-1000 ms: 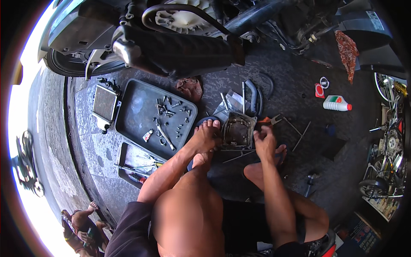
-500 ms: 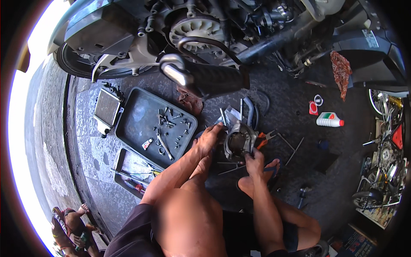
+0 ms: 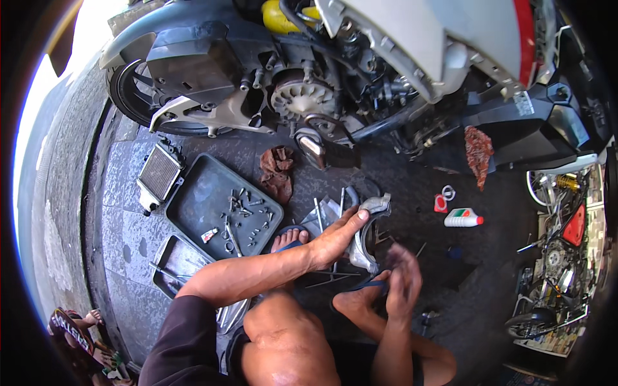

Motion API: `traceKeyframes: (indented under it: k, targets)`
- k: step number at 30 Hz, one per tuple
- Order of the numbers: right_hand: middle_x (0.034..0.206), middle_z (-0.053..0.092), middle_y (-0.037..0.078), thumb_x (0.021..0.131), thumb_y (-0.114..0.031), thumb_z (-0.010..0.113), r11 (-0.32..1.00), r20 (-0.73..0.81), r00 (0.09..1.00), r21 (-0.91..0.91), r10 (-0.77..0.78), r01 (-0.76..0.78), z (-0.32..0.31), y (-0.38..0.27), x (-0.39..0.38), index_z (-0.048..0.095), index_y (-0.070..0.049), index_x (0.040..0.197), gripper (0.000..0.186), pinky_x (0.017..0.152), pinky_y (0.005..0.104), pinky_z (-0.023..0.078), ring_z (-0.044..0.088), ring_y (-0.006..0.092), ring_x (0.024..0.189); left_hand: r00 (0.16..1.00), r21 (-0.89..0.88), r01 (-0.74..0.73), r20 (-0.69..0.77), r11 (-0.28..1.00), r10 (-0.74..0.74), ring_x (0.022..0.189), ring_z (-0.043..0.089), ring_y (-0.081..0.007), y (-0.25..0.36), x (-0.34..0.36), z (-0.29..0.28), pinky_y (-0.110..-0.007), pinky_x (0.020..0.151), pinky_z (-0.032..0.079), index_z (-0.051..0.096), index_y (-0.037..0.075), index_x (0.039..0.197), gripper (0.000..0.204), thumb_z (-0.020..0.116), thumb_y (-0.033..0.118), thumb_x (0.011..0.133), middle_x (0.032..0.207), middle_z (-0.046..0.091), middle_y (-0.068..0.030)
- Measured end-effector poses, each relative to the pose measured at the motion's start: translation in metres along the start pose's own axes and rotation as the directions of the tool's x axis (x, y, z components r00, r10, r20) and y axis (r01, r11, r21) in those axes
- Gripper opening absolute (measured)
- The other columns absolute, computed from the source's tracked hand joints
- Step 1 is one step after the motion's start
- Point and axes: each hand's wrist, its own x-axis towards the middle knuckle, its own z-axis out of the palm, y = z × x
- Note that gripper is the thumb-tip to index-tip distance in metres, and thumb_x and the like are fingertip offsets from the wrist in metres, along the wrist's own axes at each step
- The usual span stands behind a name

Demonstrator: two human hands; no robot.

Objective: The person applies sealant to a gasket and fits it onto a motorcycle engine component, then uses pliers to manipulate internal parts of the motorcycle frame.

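My left hand point(image 3: 336, 242) is closed around a curved grey metal housing point(image 3: 365, 258), its thumb lying along the upper part. The housing is held up over the floor between my feet, its hollow side turned to the right. Just right of it, my right hand point(image 3: 404, 280) is raised and apart from the part. Its fingers look stretched upward but are blurred, and nothing shows in them. Below the housing lie a T-handle wrench point(image 3: 333, 275) and a clear plastic bag point(image 3: 322, 219), partly covered by my left hand and the part.
A motorcycle with its engine fan point(image 3: 302, 100) exposed stands ahead. At left are a grey tray point(image 3: 196, 186) of bolts, a smaller tool tray point(image 3: 168, 257) and a radiator point(image 3: 159, 172). A reddish rag point(image 3: 277, 174) and white bottle point(image 3: 462, 219) lie on the floor.
The housing has gone from being held by both hands to my left hand alone and has turned on edge. My right hand has come off it and moved down and right. The head view has shifted.
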Motion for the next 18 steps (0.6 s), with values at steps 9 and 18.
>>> traceKeyframes:
  k: [9,18]
  targets:
    - [0.1,0.065,0.01,0.083,-0.014,0.077,0.997,0.038,0.998,0.053,-0.058,0.055,-0.046,-0.097,-0.001,0.067,0.004,0.108,0.033,0.07,0.0278,0.052,0.064,0.0153,0.08,0.999,0.512,0.04,-0.004,0.858,-0.044,0.146,0.024,-0.0352,0.078,-0.03,0.089,-0.047,0.114,0.03,0.016,0.0,0.155,0.108,0.045,0.078,0.086,0.156,0.028,-0.0245]
    - [0.098,0.067,0.015,0.094,-0.016,0.064,0.882,0.307,0.838,0.01,-0.451,0.471,-0.062,-0.176,0.024,0.062,0.009,0.115,0.032,0.078,0.033,0.05,0.062,0.0231,0.084,0.993,0.504,0.011,0.097,0.864,-0.069,0.146,0.025,-0.0377,0.142,-0.122,0.141,-0.056,0.112,0.034,0.016,0.005,0.156,0.111,0.03,0.087,0.082,0.16,0.019,-0.0206]
